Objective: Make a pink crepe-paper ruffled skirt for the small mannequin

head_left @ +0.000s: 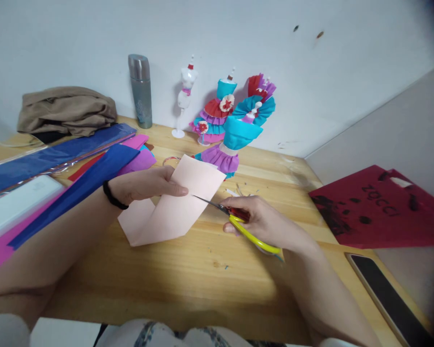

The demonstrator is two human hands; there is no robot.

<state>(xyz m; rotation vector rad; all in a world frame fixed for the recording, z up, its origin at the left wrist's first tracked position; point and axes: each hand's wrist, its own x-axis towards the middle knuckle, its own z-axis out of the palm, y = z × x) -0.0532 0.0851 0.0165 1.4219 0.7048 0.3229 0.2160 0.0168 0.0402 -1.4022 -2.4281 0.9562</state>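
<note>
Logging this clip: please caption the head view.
The left hand holds pink paper while the right hand works yellow-handled scissors at it, dressed mini mannequins behind.

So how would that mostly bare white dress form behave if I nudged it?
The dress form would probably tip easily: it looks top-heavy on its thin stem. Its glossy, plastic-looking surface suggests it's light and perhaps a little slippery.

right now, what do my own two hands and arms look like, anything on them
Your left hand is bare, with a thin black band around the wrist. Your right hand is bare too, with no band or ring that I can make out. Both forearms are uncovered up to what look like pale sleeves at the bottom edge.
</note>
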